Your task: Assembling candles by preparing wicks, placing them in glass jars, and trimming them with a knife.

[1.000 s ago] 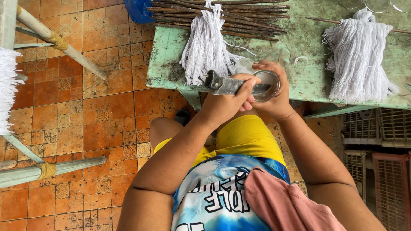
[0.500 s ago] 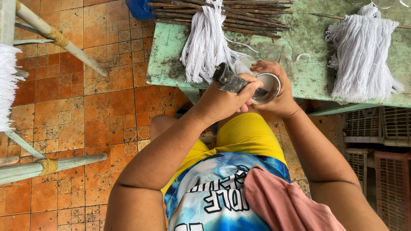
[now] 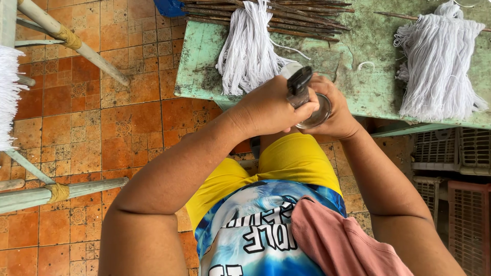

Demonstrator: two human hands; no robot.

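Both bare forearms reach forward and meet just before the green table's edge (image 3: 204, 94), the left hand (image 3: 268, 110) fisted tight, the right hand (image 3: 335, 110) curled closed beside it, touching.

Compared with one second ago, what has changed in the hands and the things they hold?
The dark tool in the left hand has turned: it lay nearly flat across the round metal piece, and now its dark end points up and away. The right hand still cups the metal piece. Nothing was released. The white yarn bundles and sticks on the green table stayed in place.
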